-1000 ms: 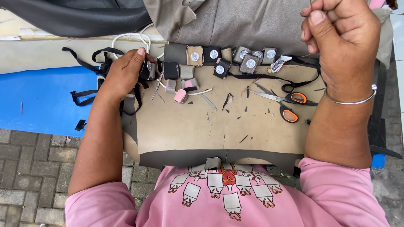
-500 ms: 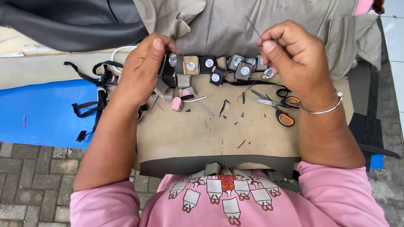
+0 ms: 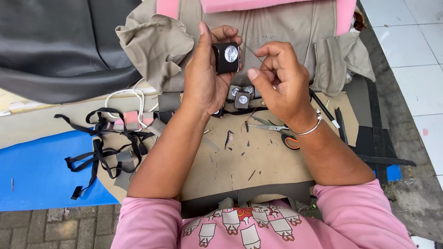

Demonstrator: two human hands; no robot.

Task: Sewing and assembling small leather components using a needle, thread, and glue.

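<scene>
Dark square pad (image 3: 227,57) with a shiny round centre sits clamped in the left hand (image 3: 207,76) at upper centre, right hand (image 3: 277,85) pinching a thin needle (image 3: 256,54) just beside its edge.

Upholstery workshop, scissors (image 3: 277,133), fabric scraps (image 3: 229,138)

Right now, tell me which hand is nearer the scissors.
Right. The right hand is raised just above the scissors, its wrist over them; the left hand is farther left, holding a small black piece.

One dark square piece (image 3: 227,58) is held up. Three similar pieces (image 3: 242,99) are counted on the board. One pair of scissors (image 3: 277,132) is seen.
</scene>
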